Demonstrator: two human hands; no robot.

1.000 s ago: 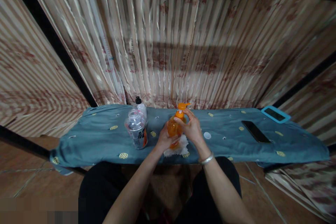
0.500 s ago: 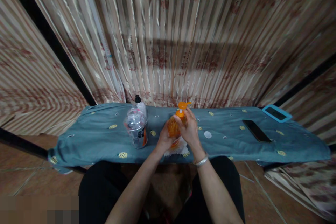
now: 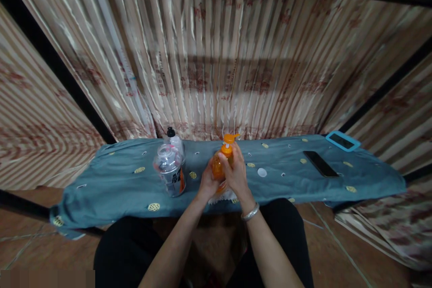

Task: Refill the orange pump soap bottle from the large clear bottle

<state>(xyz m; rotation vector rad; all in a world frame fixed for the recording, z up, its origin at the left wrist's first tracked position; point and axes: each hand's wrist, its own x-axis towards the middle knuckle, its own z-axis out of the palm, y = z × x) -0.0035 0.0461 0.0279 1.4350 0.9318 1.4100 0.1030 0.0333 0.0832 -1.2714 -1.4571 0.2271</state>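
Observation:
An orange pump bottle with an orange pump top stands nearly upright between my hands at the front middle of the cloth. My left hand wraps around its lower left side. My right hand grips it from the right, thumb across the front and fingers behind, just below the pump spout. A crumpled white tissue lies under the hands by the table edge, partly hidden by them. To the left stand a clear plastic jar with a dark and orange label, and behind it a clear bottle with a black cap.
A blue-green patterned cloth covers the narrow table. On the right lie a dark phone and a light-blue framed device. A round white disc is right of my hands. Striped curtains and dark poles surround the table.
The view has shifted slightly, moving the whole scene left. Both hands stay closed around the pump bottle, and the tissue shows less than before. The other things on the table keep their places.

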